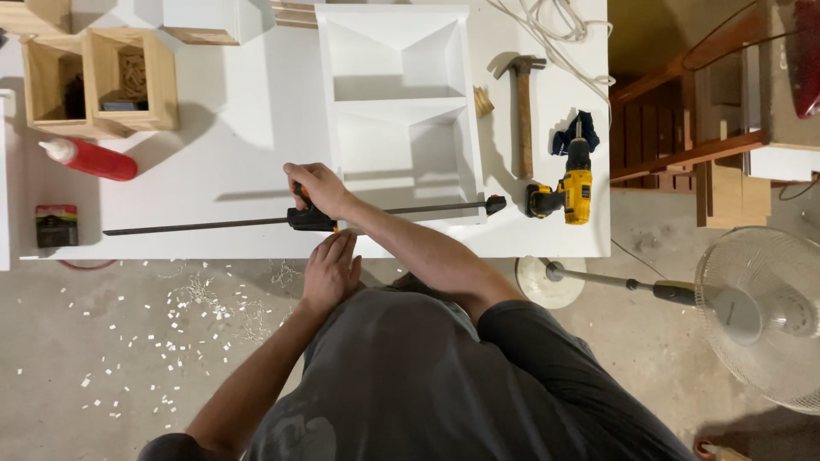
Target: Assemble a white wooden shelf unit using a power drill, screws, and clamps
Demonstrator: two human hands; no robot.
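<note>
Steel and stiff, the long bar clamp [299, 220] lies along the white table's [222, 128] near edge, across the white shelf box [401, 111]. Your right hand [318, 188] is closed around its handle; your left hand [331, 271] rests open below. Likely end-heavy, so grip near the handle.

Bar clamp [256, 222] across shelf box's [397, 111] near end, hammer [523, 111] and drill [568, 188] right

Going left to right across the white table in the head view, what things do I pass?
Small dark box → red glue bottle → wooden box → right hand on the bar clamp → white shelf unit → hammer → yellow drill.
</note>
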